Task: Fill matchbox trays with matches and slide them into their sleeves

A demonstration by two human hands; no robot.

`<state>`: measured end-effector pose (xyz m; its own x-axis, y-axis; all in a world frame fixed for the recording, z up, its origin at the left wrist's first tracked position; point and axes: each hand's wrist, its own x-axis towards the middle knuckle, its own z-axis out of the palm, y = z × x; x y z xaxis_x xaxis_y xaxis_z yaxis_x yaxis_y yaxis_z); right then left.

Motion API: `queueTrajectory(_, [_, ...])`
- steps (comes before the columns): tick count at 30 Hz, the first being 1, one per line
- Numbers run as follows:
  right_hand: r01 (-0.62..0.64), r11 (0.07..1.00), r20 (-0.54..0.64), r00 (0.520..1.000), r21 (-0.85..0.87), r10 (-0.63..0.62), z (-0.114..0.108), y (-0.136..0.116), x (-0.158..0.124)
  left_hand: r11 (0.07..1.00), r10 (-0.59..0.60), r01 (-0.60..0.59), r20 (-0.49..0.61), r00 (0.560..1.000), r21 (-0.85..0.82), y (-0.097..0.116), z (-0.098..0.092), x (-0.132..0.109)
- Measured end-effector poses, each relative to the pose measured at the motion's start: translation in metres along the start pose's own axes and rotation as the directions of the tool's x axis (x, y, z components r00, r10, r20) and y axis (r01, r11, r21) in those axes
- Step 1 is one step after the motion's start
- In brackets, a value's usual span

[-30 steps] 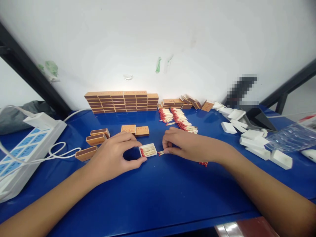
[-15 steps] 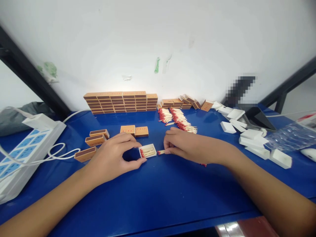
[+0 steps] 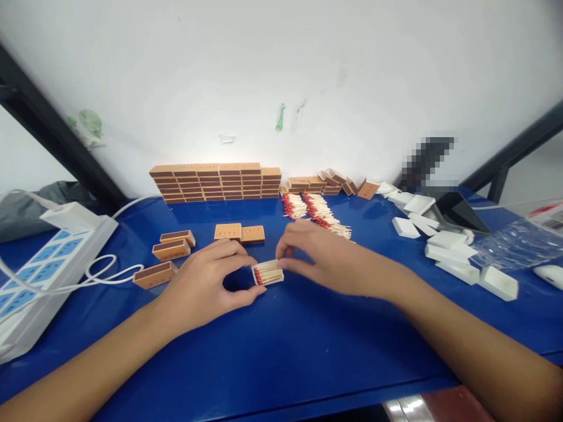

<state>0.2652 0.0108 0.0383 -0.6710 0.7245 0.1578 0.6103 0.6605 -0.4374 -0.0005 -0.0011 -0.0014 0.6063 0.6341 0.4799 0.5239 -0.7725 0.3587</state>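
A small white matchbox tray (image 3: 273, 281) lies on the blue table, filled with red-headed matches (image 3: 267, 272). My left hand (image 3: 211, 281) grips the tray's left end between thumb and forefinger. At the other end, my right hand (image 3: 328, 258) pinches the tail ends of matches lying in the tray; its other fingers are curled, and the exact grip is partly hidden. Behind my right hand are piles of loose matches (image 3: 323, 211), heads to the left. Two closed matchboxes (image 3: 227, 231) lie flat just beyond my left hand.
A wall of stacked matchboxes (image 3: 211, 183) stands along the back, with loose matchbox sleeves (image 3: 334, 176) to its right. Several white trays (image 3: 446, 240) are scattered at right. Several matchboxes (image 3: 170, 250) stand on edge at left, near a power strip (image 3: 55, 275) with white cables.
My right hand has moved left to the tray, bringing the matches it pinched over into it. The tray and my left hand have shifted slightly right.
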Motion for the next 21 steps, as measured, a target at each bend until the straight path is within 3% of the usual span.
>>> queueTrajectory(4, [-0.095,0.988,-0.186,0.980,-0.125,0.070,-0.034,0.042,-0.004,1.000,-0.010,0.010,0.007,1.000,0.014,-0.001,-0.002,0.000])
queueTrajectory(7, [-0.101,0.971,-0.205,0.977,-0.219,0.056,-0.044,0.073,-0.005,0.999,-0.021,0.021,0.012,1.000,0.026,-0.001,-0.003,0.000])
queueTrajectory(15, [-0.072,0.930,-0.138,0.990,-0.360,0.023,-0.013,0.101,0.011,0.999,-0.035,0.034,0.032,0.999,0.023,-0.002,-0.003,0.001])
queueTrajectory(21, [-0.063,0.942,-0.138,0.990,-0.329,0.018,-0.007,0.111,0.019,0.999,-0.039,0.038,0.032,0.999,0.020,-0.002,-0.004,0.001])
